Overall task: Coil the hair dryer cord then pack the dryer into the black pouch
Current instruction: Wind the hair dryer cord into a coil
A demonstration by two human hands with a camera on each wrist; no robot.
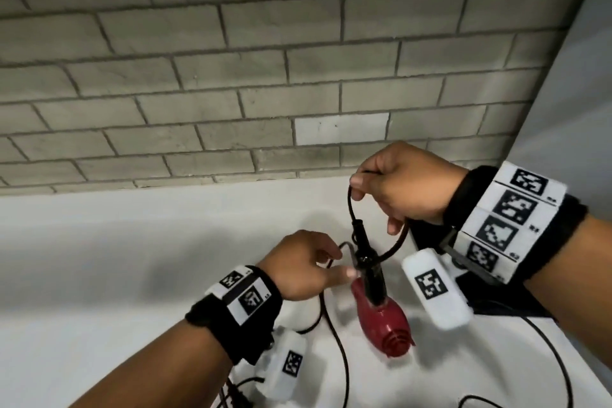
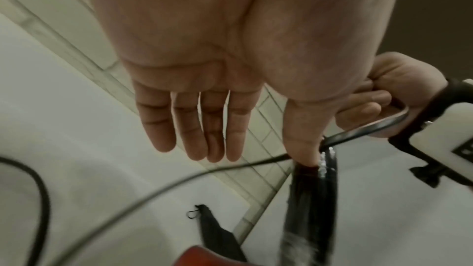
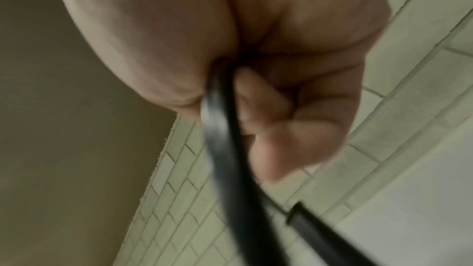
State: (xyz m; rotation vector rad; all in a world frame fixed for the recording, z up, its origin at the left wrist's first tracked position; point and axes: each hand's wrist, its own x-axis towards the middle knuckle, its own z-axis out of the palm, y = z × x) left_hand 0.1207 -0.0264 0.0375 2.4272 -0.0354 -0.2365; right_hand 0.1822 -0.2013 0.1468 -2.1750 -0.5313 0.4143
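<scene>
Grey brick wall point(image 1: 198, 76) backs a white counter point(image 1: 99, 258). Head view: the red dryer point(image 1: 381, 315) lies there; right hand point(image 1: 407, 189) pinches a raised cord point(image 1: 395, 247) loop, with the pouch point(image 1: 427, 235) under its wrist. Left wrist view: left hand point(image 2: 204, 88) has straight fingers, thumb pressing the handle point(image 2: 312, 199). Right wrist view: fingers point(image 3: 268, 104) curl round the cord.

left hand point(image 1: 304, 263): low, fingers straight, thumb extended | right hand point(image 1: 402, 185): raised, fingers curled, pinching
</scene>
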